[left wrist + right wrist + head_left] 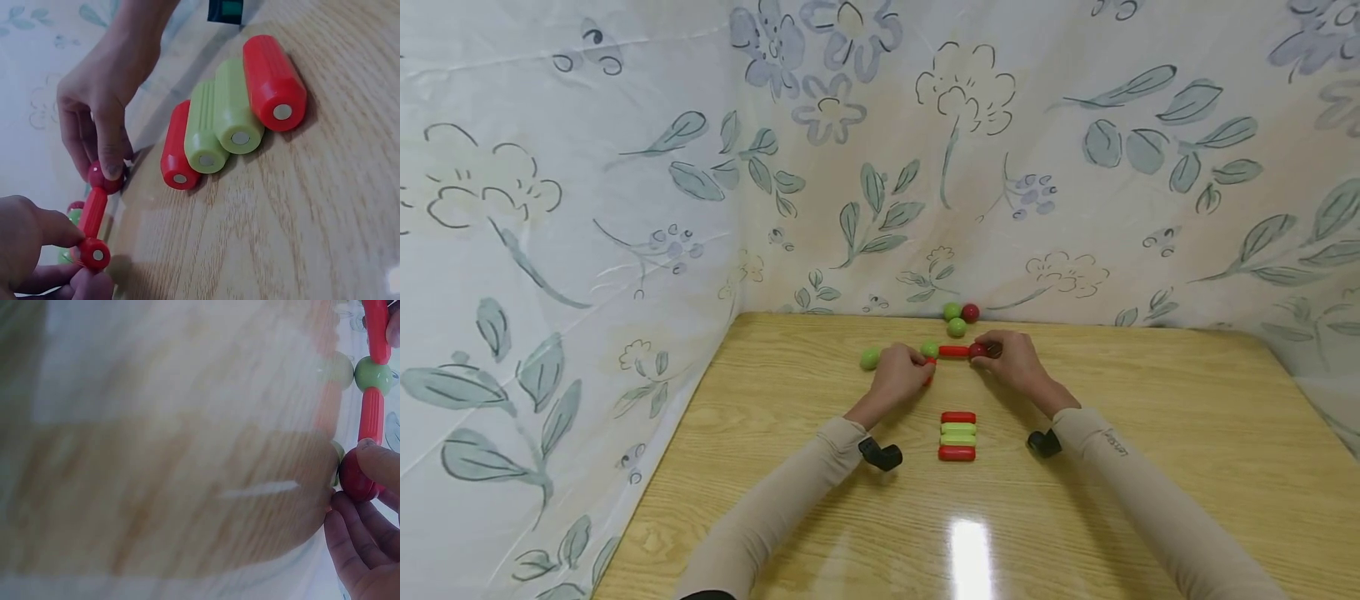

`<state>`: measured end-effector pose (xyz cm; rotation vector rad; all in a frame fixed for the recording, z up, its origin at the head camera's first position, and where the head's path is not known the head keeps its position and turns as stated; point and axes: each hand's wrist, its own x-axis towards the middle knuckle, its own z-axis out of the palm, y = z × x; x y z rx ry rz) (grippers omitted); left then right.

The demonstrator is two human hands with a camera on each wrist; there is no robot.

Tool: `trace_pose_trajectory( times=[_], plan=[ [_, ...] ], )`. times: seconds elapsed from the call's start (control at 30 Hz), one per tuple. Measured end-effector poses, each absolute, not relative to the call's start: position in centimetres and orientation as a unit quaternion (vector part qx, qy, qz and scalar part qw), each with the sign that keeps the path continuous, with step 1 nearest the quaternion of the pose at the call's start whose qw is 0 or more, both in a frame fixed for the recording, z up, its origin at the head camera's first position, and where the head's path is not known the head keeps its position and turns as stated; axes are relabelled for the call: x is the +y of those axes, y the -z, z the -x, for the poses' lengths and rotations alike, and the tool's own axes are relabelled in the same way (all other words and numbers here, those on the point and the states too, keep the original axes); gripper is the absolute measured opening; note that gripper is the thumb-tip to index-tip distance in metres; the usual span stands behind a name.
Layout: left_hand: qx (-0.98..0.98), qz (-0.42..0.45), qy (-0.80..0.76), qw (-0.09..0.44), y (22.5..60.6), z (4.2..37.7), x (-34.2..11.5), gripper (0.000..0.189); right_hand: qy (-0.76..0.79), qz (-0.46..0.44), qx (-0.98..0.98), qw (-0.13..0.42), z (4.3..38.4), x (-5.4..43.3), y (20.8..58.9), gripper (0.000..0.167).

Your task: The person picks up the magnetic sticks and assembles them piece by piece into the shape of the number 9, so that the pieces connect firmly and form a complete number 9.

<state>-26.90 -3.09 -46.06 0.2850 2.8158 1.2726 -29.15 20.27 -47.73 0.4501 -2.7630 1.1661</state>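
Observation:
My left hand (901,375) pinches a red rod (96,254) with a pale round disc in its end. That rod meets a green ball (930,348), and a second red rod (953,351) runs from the ball towards the right. At its far end is a dark red ball (357,476), held between thumb and fingers of my right hand (1011,358). In the right wrist view, both red rods line up on either side of the green ball. Another green ball (870,358) lies just left of my left hand, partly covered by it.
Nearer to me lies a row of rods side by side: a red rod (958,417), two light green rods (958,435) and another red rod (957,454). Two green balls (957,327) and a dark red ball (970,313) sit at the table's back edge, against a floral curtain (880,208).

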Motion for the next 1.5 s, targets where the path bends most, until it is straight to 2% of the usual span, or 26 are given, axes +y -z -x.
trace_pose_trajectory(
  times=[0.2, 0.6, 0.93, 1.07, 1.3, 1.5],
  plan=[
    [0.907, -0.072, -0.414, 0.000, 46.6, 27.4, -3.4, 0.029, -0.386, -0.152, -0.908, 0.054, 29.2, 20.0, 47.8, 0.032],
    [0.907, -0.055, -0.417, -0.001, 46.7, 27.5, -3.8, 0.021, -0.387, -0.157, -0.907, 0.058, 29.3, 19.5, 47.4, 0.031],
    [0.914, -0.065, -0.401, 0.002, 46.3, 26.6, -4.4, 0.014, -0.388, -0.166, -0.904, 0.065, 29.4, 19.5, 47.7, 0.031],
    [0.926, -0.083, -0.368, -0.016, 45.0, 25.6, -5.3, 0.013, -0.385, -0.161, -0.907, 0.064, 29.3, 20.0, 47.7, 0.032],
    [0.961, -0.062, -0.251, -0.099, 44.0, 23.9, -10.1, 0.027, -0.388, -0.161, -0.905, 0.064, 29.4, 20.4, 47.5, 0.032],
    [0.974, 0.010, -0.213, -0.072, 44.9, 22.1, -15.1, 0.048, -0.385, -0.156, -0.907, 0.060, 29.3, 20.3, 47.5, 0.031]
  ],
)
